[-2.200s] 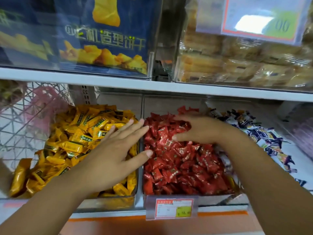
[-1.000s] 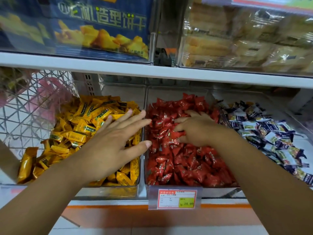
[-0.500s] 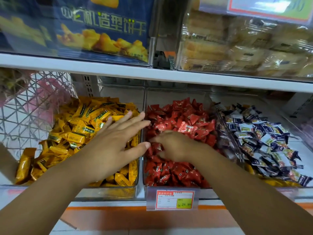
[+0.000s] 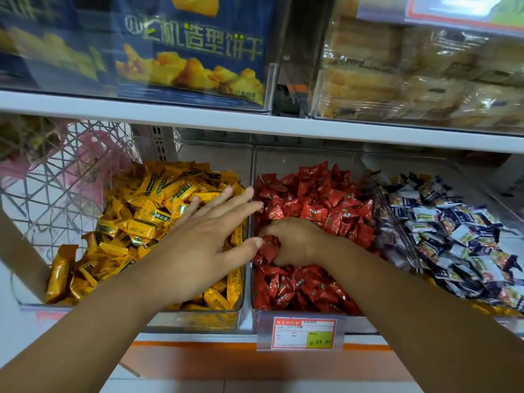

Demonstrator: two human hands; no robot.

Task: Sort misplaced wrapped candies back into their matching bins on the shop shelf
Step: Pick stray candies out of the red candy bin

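- Shop shelf, lower tier: right hand has slid left across red candies, fingers curled round some.
- My left hand lies flat, released, over yellow candies; bare room at bin backs.

Three clear bins stand side by side. Yellow-wrapped candies fill the left bin, red-wrapped candies the middle bin, and blue-and-white-wrapped candies the right bin.

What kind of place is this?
A shop, probably a snack aisle selling loose sweets: clear bins of yellow candies, red candies and blue-and-white candies side by side, a price tag clipped below the red ones, and boxed biscuits on the shelf above.
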